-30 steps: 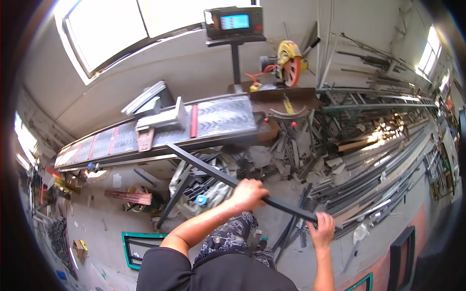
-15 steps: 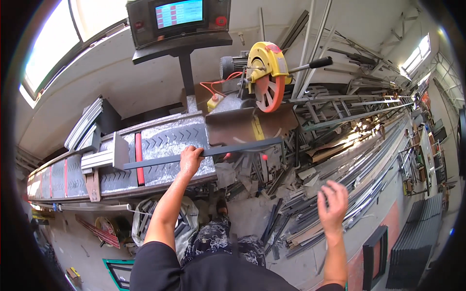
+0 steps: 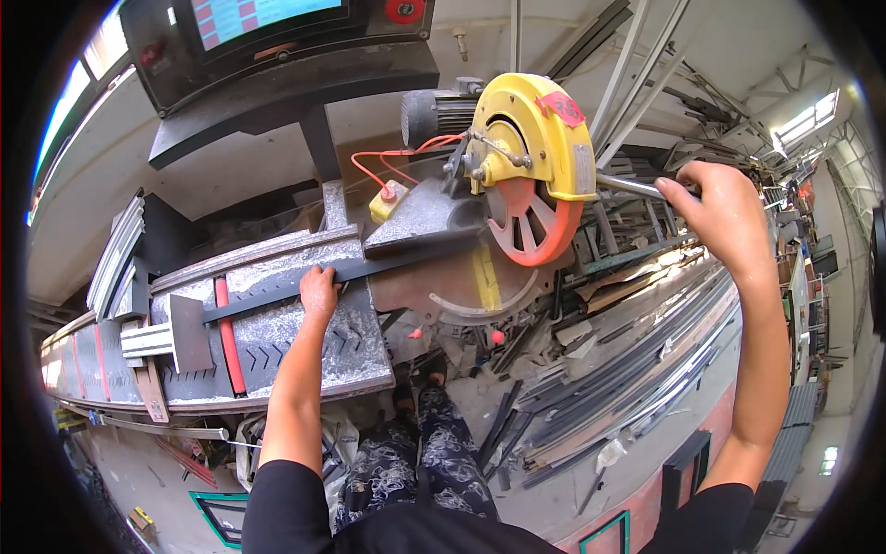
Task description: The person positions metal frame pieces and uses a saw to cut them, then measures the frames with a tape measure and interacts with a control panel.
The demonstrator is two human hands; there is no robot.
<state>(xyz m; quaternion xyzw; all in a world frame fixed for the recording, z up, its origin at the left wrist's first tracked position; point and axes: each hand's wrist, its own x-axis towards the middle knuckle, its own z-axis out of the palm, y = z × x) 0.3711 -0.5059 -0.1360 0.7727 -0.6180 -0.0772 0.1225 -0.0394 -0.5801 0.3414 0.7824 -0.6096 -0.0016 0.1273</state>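
A long dark grey metal bar (image 3: 254,305) lies across the conveyor bed, and my left hand (image 3: 319,294) is closed over its middle. Its left end meets an upright metal stop plate (image 3: 191,332). The right part runs along the back of the brown saw table (image 3: 425,288), toward the blade. My right hand (image 3: 724,210) is wrapped around the end of the lever handle (image 3: 629,186) on a yellow-guarded cut-off saw (image 3: 531,115). The saw's orange-red slotted disc (image 3: 538,226) hangs over the table; whether it touches the bar is unclear.
A control screen (image 3: 268,18) on a dark stand rises behind the bed. An orange cable (image 3: 369,171) loops beside the saw motor. Long metal profiles (image 3: 637,369) cover the floor at the right, and offcuts lie under the saw table. A white sack (image 3: 341,443) stands below the bed.
The bar has shifted back, from the table's front to its rear. My right hand has risen from open air onto the saw's lever. My left hand still grips the bar.
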